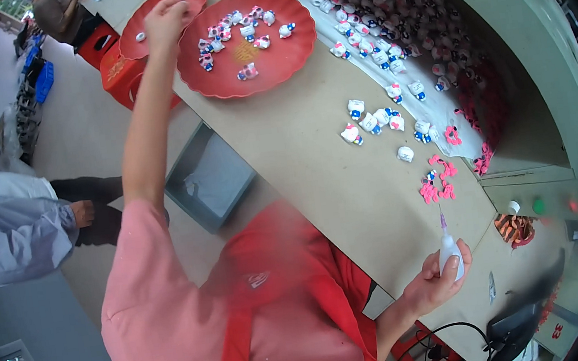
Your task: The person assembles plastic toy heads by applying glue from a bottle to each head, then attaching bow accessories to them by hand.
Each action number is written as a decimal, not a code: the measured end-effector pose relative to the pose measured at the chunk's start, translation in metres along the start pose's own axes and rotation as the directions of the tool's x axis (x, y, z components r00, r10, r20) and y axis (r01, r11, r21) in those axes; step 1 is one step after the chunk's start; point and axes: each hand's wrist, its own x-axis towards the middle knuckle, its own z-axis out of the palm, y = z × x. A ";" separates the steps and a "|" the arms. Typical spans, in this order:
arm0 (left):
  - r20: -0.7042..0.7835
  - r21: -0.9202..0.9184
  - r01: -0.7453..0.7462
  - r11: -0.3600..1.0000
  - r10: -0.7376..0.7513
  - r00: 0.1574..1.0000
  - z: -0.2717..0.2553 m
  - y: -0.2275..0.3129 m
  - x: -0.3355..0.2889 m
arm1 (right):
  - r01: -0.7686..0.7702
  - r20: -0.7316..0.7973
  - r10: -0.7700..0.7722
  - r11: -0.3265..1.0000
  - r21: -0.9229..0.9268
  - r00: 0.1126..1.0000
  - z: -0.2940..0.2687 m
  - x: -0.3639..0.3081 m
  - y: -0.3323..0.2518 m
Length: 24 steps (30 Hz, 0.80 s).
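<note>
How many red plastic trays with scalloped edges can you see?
2. The first red scalloped plastic tray holds small white, pink and blue figurines; the second red scalloped tray sits beside it, under the left hand. Any stacked underneath would be hidden.

Your bottle (450, 259): smooth translucent plastic; needle tip (440, 210) metal-looking. Large red plate (282, 64): glossy plastic. Figurines (356, 109): smooth, plastic-looking, slight sheen. Your bench (291, 140): smooth, mostly matt. Bin (187, 202): plastic, matt grey. Your apron (293, 270): red cloth; your shirt (162, 319): matt cloth. Sheet (440, 103) beneath figurines: smooth, white, paper or plastic, cannot tell which.
</note>
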 end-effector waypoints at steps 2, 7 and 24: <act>-0.003 0.703 -0.171 0.690 0.244 0.970 -0.053 -0.037 0.059 | 0.015 0.024 -0.015 1.000 0.023 1.000 0.006 0.001 0.003; 0.174 0.858 -0.083 0.506 -0.135 0.976 -0.026 -0.050 0.042 | 0.020 0.050 -0.021 1.000 0.002 0.999 0.019 0.002 0.003; 0.645 0.226 -0.777 0.588 0.507 0.571 0.084 0.028 -0.200 | -0.008 -0.029 0.006 0.998 -0.067 1.000 0.015 0.004 -0.002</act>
